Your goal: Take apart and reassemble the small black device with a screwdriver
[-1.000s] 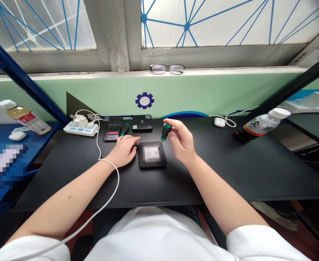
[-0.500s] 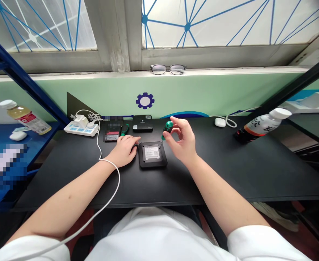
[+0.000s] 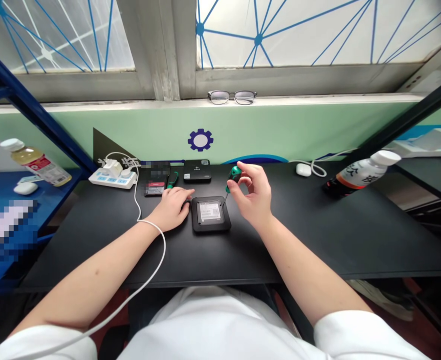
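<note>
A small black square device (image 3: 210, 214) with a white label lies upside down on the black desk (image 3: 318, 235). My left hand (image 3: 173, 206) rests palm down against its left edge, fingers curled and together, steadying it. My right hand (image 3: 253, 192) pinches a green-handled screwdriver (image 3: 233, 177) held upright and tilted, its thin tip down at the device's upper right corner.
Behind lie a second green screwdriver (image 3: 172, 179), a black box (image 3: 196, 170), a dark packet (image 3: 155, 181) and a white power strip (image 3: 112, 177) whose cable (image 3: 156, 260) crosses my left wrist. Bottles (image 3: 361, 173) (image 3: 36, 162) lie right and left. Glasses (image 3: 231, 96) sit on the sill.
My right hand has shifted slightly right and turned the screwdriver's handle between its fingers; the tip stays at the device's corner. My left hand has not moved.
</note>
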{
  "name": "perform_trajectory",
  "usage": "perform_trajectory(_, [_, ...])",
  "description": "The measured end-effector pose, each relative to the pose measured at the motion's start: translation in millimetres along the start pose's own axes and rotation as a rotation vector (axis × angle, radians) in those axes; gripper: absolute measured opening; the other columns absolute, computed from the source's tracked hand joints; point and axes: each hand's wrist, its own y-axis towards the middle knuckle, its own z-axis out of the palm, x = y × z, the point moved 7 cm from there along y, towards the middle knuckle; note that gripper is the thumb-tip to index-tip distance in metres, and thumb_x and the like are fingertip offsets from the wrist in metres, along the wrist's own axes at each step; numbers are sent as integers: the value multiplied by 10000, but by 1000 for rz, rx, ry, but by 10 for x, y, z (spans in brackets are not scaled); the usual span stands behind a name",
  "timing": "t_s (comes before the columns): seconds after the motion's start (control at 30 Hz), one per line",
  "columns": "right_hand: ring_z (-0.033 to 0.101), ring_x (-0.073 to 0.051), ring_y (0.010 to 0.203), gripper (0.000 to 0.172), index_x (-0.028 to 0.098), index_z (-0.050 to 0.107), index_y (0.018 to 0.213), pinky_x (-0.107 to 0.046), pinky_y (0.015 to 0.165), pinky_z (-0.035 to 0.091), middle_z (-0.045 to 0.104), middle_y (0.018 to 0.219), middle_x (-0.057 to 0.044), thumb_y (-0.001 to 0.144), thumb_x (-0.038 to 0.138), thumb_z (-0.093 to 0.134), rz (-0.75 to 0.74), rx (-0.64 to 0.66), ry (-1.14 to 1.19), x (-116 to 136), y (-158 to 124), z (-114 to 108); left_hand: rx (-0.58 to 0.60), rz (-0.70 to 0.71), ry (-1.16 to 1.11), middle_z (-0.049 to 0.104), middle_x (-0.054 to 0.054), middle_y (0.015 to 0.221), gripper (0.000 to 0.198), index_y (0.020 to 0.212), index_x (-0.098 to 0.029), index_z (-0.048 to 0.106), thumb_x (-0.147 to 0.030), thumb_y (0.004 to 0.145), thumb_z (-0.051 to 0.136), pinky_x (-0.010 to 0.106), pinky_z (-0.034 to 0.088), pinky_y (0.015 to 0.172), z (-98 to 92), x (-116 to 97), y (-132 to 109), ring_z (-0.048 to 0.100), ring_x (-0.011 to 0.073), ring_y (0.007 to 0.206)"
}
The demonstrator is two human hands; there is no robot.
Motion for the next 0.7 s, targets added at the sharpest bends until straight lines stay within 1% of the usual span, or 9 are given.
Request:
perform_trajectory(0.1, [666, -198, 892, 391, 329, 664, 1389, -395, 706, 666, 650, 1190, -82, 1002, 293, 710, -5, 15, -1, 8, -6, 18, 3, -9, -2, 778, 119, 1239, 484, 1461, -207, 600, -168, 996, 471, 531, 421, 1128, 2, 9, 2, 642, 313, 1300])
perform_trajectory(0.27, [661, -191, 892, 432, 356, 663, 1400, -376, 685, 651, 632, 1203, -75, 990, 239, 732, -48, -14, 63, 35, -17, 3, -3, 1, 1, 778, 119, 1239, 476, 1459, -204, 597, -175, 1000, 474, 528, 419, 1129, -1, 1, 0, 646, 310, 1295])
perform_trajectory(0.43, [654, -183, 850, 394, 331, 665, 1379, -387, 690, 660, 638, 1199, -81, 994, 274, 730, -24, 15, 36, 16, -18, 34, -1, 5, -3, 783, 127, 1231, 471, 1452, -187, 597, -173, 1002, 459, 537, 418, 1127, 3, -10, 0, 649, 312, 1287])
perform_trajectory(0.57, [665, -198, 870, 375, 308, 670, 1358, -393, 697, 662, 669, 1169, -85, 986, 296, 722, 2, 56, -3, -2, -15, 66, 14, -6, -12, 782, 129, 1243, 478, 1457, -197, 602, -175, 999, 467, 549, 413, 1139, 8, -7, -2, 648, 314, 1286])
perform_trajectory(0.7, [709, -230, 965, 440, 315, 633, 1444, -423, 764, 673, 710, 1189, -91, 1009, 245, 627, -11, 105, -7, 52, -11, 68, 13, -5, -8, 779, 128, 1248, 484, 1465, -197, 601, -185, 998, 473, 547, 409, 1144, 2, -4, -3, 641, 318, 1299])
